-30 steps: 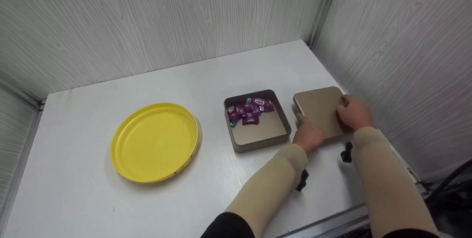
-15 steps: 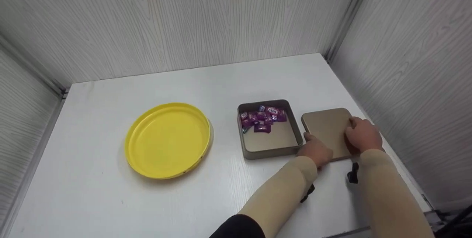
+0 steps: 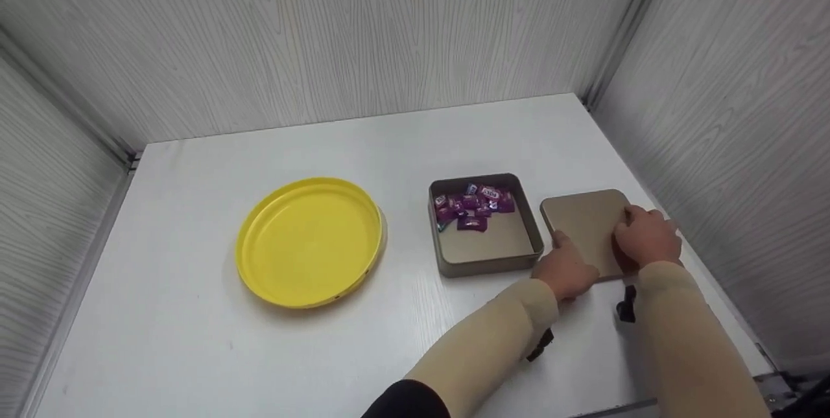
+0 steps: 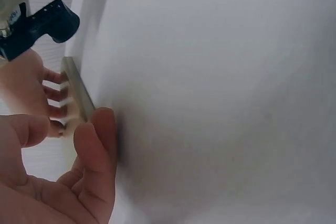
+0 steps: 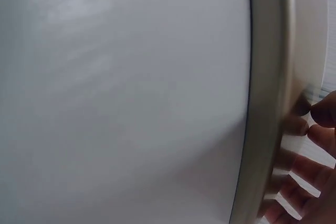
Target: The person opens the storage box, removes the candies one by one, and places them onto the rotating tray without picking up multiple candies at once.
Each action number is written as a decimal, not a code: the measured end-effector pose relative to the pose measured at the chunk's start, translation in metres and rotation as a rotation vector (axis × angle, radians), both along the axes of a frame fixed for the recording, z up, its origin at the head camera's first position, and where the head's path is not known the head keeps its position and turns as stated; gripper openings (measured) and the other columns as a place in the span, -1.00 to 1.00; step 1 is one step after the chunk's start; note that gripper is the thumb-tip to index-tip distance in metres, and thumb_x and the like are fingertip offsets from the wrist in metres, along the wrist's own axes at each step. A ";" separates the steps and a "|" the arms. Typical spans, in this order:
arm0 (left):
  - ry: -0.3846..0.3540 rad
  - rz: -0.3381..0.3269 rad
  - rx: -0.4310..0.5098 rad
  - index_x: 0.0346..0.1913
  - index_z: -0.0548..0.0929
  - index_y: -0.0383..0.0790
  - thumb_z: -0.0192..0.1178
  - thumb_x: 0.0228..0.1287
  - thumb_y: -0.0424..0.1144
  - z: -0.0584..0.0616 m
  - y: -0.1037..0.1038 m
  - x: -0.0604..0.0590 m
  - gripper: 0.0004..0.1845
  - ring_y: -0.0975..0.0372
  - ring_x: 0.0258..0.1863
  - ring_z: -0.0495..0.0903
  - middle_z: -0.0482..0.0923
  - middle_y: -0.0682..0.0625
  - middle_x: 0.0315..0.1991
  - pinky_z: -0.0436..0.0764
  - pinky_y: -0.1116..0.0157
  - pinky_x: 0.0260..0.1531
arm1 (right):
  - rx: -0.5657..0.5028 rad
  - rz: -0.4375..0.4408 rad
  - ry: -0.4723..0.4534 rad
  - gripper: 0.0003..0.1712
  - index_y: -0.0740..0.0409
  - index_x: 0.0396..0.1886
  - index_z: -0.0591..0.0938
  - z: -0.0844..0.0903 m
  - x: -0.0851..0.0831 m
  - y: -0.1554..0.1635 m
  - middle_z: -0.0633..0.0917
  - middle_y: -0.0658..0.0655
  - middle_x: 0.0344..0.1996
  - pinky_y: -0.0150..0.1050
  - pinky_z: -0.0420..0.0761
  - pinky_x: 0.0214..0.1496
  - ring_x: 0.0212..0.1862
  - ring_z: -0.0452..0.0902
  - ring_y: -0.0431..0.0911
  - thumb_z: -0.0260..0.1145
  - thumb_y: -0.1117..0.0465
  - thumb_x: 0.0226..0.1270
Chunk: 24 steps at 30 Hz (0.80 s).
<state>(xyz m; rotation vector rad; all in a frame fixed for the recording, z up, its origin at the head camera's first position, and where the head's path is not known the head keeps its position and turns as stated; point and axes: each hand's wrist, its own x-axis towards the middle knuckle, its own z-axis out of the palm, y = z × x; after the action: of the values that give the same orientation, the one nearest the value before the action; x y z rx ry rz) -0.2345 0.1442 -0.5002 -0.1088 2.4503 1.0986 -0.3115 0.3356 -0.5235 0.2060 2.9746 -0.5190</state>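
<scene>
Lowered lid point(image 3: 588, 223) to table point(image 3: 194, 347) beside already uncovered box point(image 3: 491, 266) of sweets point(image 3: 478, 204); touched lid with relaxed left grip point(image 3: 565, 270) and right grip point(image 3: 650, 236), clasping nothing, not yet withdrawn.

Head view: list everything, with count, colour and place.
Tin box: one, gold-brown, open, centre right
Wrapped candies: overlapped, exact count unclear, mostly purple, tin box's far half
Lid: one, gold-brown, right of the tin box
Round plate: one, yellow, left of the tin box
Table: one, white, under these
Walls: three, pale grey, left, back and right
Frame strips: several, grey, wall corners
Dark clutter: count unclear, black, lower right corner
Wrist devices: two, black, at the wrists
Sleeves: two, beige, bottom right
Left hand: one, bare, at the lid's near left corner
Right hand: one, bare, on the lid's right side
</scene>
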 end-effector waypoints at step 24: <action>0.390 -0.424 -0.135 0.48 0.34 0.00 0.07 0.46 0.17 0.013 -0.122 0.040 -0.37 0.39 -0.12 0.59 0.63 0.19 -0.07 0.57 0.32 -0.06 | -0.148 0.250 0.200 -0.41 0.32 0.41 0.40 0.022 -0.005 -0.097 0.50 0.47 0.20 0.28 0.39 0.21 0.19 0.40 0.37 -0.03 0.19 0.45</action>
<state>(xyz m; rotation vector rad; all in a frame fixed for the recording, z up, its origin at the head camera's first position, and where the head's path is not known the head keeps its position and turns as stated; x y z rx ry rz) -0.1947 0.0218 -0.4872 0.6094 2.7029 0.8225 -0.3170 0.2387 -0.5019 -0.2424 3.0688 -0.7619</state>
